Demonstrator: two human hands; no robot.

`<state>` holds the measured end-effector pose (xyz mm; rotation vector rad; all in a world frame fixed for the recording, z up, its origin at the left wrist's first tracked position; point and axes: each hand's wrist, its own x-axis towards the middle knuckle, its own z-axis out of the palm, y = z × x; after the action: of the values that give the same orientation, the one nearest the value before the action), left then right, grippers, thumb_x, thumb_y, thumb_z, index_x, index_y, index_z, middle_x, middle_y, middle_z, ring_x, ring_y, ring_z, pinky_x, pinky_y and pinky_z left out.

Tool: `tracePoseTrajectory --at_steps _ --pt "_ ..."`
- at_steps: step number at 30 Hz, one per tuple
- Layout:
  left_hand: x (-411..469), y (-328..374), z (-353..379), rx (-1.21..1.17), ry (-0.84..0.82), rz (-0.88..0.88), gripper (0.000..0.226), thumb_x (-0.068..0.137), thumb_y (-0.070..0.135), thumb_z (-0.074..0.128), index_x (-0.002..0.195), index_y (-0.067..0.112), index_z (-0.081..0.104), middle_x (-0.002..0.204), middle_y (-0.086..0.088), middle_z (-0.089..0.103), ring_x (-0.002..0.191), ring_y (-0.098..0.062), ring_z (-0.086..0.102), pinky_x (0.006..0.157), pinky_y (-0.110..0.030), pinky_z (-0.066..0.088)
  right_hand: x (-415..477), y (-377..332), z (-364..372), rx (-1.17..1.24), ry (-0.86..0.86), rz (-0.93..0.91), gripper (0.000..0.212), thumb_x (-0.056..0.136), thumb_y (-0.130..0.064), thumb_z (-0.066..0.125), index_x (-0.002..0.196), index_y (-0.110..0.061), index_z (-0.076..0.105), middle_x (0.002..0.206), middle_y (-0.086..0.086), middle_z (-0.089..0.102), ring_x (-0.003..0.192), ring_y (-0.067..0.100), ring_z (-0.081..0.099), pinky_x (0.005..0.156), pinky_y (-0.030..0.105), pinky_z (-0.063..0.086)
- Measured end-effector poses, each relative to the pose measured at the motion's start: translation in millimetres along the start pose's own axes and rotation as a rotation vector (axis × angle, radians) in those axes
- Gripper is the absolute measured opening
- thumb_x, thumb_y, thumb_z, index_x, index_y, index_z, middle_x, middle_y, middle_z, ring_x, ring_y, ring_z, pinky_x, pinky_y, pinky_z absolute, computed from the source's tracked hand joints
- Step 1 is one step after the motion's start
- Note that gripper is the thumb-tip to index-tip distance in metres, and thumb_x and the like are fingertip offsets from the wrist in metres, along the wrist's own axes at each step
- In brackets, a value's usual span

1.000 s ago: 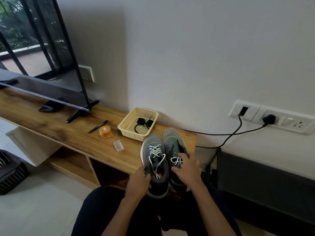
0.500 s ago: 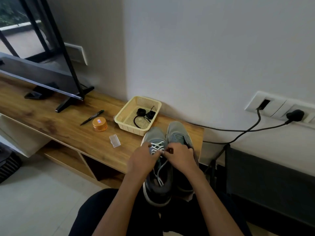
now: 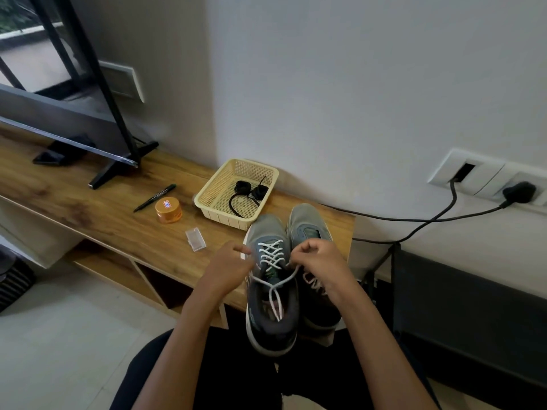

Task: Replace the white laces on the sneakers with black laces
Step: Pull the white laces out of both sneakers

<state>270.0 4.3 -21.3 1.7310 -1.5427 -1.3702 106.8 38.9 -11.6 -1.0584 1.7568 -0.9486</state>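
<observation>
Both hands have drawn apart since half a second ago, when they were bunched together over the top of the lacing. The left hand [image 3: 228, 270] and the right hand [image 3: 321, 257] now sit on either side of the grey sneaker [image 3: 266, 324], and the white lace [image 3: 271, 252] stretches between them in two slack strands. The strands cross just below the grips, and the loose ends drop into the shoe's mouth. The bow looks undone.

Each hand's fingers are curled, with a strand running into them, so each seems to pinch the lace. The left hand's exact contact is partly hidden.

The lace is light, soft and limp. It will likely follow a pull but snag at each eyelet, so it is best taken close to the crossing nearest the fingers and drawn out row by row. The rows beyond the grips are all threaded. The sneaker itself is light and may slide, so it probably needs steadying.

The other sneaker [image 3: 307, 226] lies touching it, under the right wrist. The black laces [image 3: 241, 199] wait coiled in the basket [image 3: 225, 216] beyond both hands, on the wooden shelf [image 3: 103, 208].
</observation>
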Motion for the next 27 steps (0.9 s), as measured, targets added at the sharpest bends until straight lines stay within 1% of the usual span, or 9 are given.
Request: tracePoseTrajectory --at_steps 1,4,6,9,11,14,17,22,27 --pt "-2 3 -2 -0.081 0.038 0.0 0.004 0.09 0.014 0.056 0.092 0.017 0.056 0.08 0.0 0.058 0.069 -0.011 0.05 0.06 -0.025 0.038 -3 -3 -2 0.07 0.02 -0.005 0.016 0.078 0.0 0.065 0.066 -0.01 0.063 0.064 0.0 0.062 0.06 0.007 0.055 0.054 0.012 0.044" --pt "-5 8 -7 -0.224 0.242 0.07 0.012 0.093 0.019 0.054 0.082 0.02 0.059 0.076 0.005 0.058 0.071 -0.011 0.05 0.063 -0.025 0.039 -3 -5 -7 0.264 0.107 -0.042 0.019 0.077 0.004 0.062 0.062 -0.008 0.063 0.064 0.002 0.062 0.065 0.012 0.056 0.061 0.017 0.046" --pt "-8 11 -10 -0.231 0.392 0.121 0.012 0.095 0.023 0.054 0.093 0.017 0.063 0.081 0.005 0.06 0.072 -0.008 0.051 0.063 -0.023 0.038 -1 -7 -9 0.415 0.18 -0.061 0.025 0.076 0.007 0.062 0.06 -0.011 0.064 0.064 0.003 0.063 0.07 0.016 0.055 0.068 0.025 0.048" --pt "-10 7 -13 0.081 0.57 0.116 0.022 0.095 0.031 0.052 0.108 0.019 0.064 0.108 0.0 0.061 0.102 -0.019 0.053 0.085 -0.033 0.036 2 -7 -14 0.531 0.321 -0.106 0.029 0.075 0.007 0.065 0.057 -0.016 0.065 0.065 0.002 0.064 0.071 0.018 0.053 0.07 0.029 0.047" --pt "-12 6 -12 0.316 0.545 0.089 0.023 0.094 0.033 0.053 0.111 0.023 0.064 0.13 -0.004 0.049 0.125 -0.028 0.035 0.097 -0.04 0.027 7 0 -17 0.441 0.414 -0.109 0.023 0.076 0.001 0.068 0.064 -0.019 0.066 0.072 0.0 0.066 0.074 0.015 0.057 0.08 0.039 0.052" --pt "-14 6 -4 0.356 0.374 0.099 0.026 0.091 0.031 0.058 0.117 0.027 0.062 0.146 -0.006 0.03 0.138 -0.027 0.016 0.104 -0.041 0.025 10 9 -19 0.16 0.512 -0.1 0.011 0.075 -0.022 0.069 0.075 -0.033 0.066 0.088 -0.012 0.066 0.098 0.016 0.058 0.1 0.05 0.041" --pt "-7 2 12 0.534 0.321 0.276 0.016 0.082 0.039 0.065 0.098 0.038 0.065 0.144 0.001 0.038 0.138 -0.025 0.018 0.109 -0.044 0.018 11 11 -24 -0.225 0.567 -0.092 0.019 0.079 -0.025 0.067 0.096 -0.031 0.067 0.116 -0.011 0.056 0.121 0.02 0.035 0.105 0.038 0.022" --pt "-11 0 39 0.693 0.203 0.33 0.022 0.083 0.036 0.066 0.104 0.041 0.063 0.153 0.005 0.023 0.143 -0.027 0.005 0.111 -0.05 0.012 -4 10 -8 -0.54 0.38 -0.263 0.006 0.077 -0.025 0.07 0.083 -0.026 0.067 0.127 -0.01 0.052 0.128 0.019 0.026 0.103 0.035 0.016" --pt "-7 -3 43 0.728 0.24 0.323 0.021 0.086 0.035 0.063 0.106 0.038 0.06 0.152 0.006 0.023 0.143 -0.025 0.005 0.111 -0.047 0.011 -14 24 15 -0.894 0.224 -0.326 0.025 0.084 -0.037 0.06 0.103 -0.024 0.069 0.137 -0.009 0.044 0.138 0.024 0.015 0.108 0.044 0.007"
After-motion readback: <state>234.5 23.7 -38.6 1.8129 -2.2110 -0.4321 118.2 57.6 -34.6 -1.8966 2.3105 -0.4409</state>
